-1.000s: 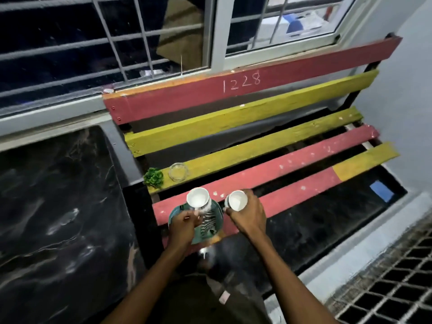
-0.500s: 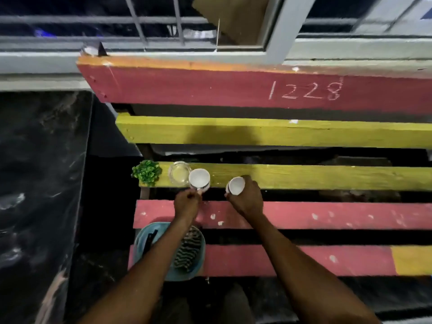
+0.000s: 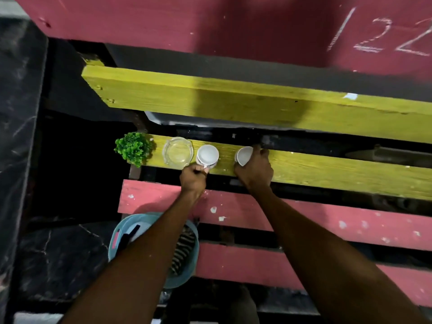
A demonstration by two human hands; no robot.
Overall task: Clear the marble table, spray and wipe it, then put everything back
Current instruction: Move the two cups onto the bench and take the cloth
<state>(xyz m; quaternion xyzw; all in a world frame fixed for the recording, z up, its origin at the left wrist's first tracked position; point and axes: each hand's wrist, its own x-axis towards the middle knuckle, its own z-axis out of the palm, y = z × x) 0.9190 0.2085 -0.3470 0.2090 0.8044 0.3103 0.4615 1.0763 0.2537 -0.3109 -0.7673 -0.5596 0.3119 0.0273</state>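
red and yellow slatted bench [image 3: 304, 113], chalked digits [image 3: 378, 36]

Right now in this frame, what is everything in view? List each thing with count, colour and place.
small leafy artificial plant: one, green, left end of the yellow seat slat
clear glass ashtray: one, transparent, right of the plant
white ceramic mugs: two, one upright beside the ashtray, one tilted further right
round plastic tray: one, light blue, on the near red slats, holding a striped cloth
wooden slatted bench: one, red and yellow
black marble table: one, far left
left hand: grips the upright mug's handle
right hand: holds the tilted mug
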